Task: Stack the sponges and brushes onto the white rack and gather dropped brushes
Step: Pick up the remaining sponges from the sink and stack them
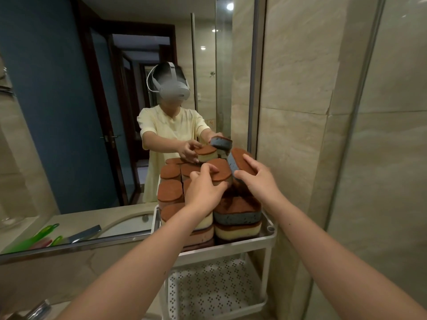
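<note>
A white rack (270, 235) stands against the mirror, its top shelf piled with brown-topped sponges (238, 212) in two stacks. My left hand (203, 188) rests on the top sponge (221, 173) of the pile, a cream one with a brown pad, fingers curled over its near edge. My right hand (258, 179) holds a blue sponge (238, 161) with a brown pad, tilted on edge above the right stack. No brushes lie on the rack.
The mirror (92, 112) behind the rack reflects me and the sponges. Green brush handles (44, 233) show in the reflection at lower left. The rack's perforated lower shelf (212, 289) holds nothing. A tiled wall (300, 112) and glass panel flank the right.
</note>
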`<act>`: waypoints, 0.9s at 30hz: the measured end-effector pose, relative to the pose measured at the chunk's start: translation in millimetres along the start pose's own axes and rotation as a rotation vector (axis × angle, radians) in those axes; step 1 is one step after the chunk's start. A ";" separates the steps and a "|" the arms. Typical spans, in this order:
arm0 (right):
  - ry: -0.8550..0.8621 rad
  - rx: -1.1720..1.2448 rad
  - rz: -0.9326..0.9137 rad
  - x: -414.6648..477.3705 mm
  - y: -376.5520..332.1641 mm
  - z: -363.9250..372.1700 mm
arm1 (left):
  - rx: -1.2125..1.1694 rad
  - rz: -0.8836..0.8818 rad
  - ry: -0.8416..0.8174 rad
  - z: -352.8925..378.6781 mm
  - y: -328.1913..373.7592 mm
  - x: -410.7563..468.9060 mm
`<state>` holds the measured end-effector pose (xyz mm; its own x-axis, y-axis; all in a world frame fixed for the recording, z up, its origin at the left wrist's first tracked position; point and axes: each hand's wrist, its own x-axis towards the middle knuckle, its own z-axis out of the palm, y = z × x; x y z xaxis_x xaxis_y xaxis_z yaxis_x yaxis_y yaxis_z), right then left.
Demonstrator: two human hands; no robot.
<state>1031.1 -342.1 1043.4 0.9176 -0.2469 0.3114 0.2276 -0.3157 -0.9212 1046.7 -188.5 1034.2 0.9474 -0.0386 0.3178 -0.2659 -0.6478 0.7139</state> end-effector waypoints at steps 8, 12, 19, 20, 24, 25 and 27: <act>-0.020 -0.272 0.032 19.4 28.7 3.3 | 0.102 -0.032 -0.020 12.0 -4.6 8.4; -0.028 -0.322 0.056 23.3 33.5 5.2 | 0.132 -0.023 -0.023 14.7 -6.0 9.5; -0.032 -0.388 0.073 24.6 35.3 8.4 | 0.198 0.008 -0.021 17.5 -6.5 7.7; -0.031 -0.403 0.074 24.8 35.1 8.5 | 0.202 0.009 -0.022 17.4 -6.9 7.4; -0.043 -0.463 0.077 24.7 33.9 8.8 | 0.200 -0.009 -0.042 15.3 -6.7 8.2; -0.048 -0.469 0.082 24.4 33.3 8.9 | 0.199 -0.016 -0.052 14.7 -6.0 8.3; -0.067 -0.454 0.113 23.3 31.6 9.2 | 0.200 -0.031 -0.071 13.1 -4.3 8.3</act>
<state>1062.7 -349.4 1019.4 0.9508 -0.2481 0.1856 -0.0267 -0.6624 -0.7487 1058.1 -196.0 1025.6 0.9665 -0.0650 0.2482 -0.2024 -0.7876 0.5820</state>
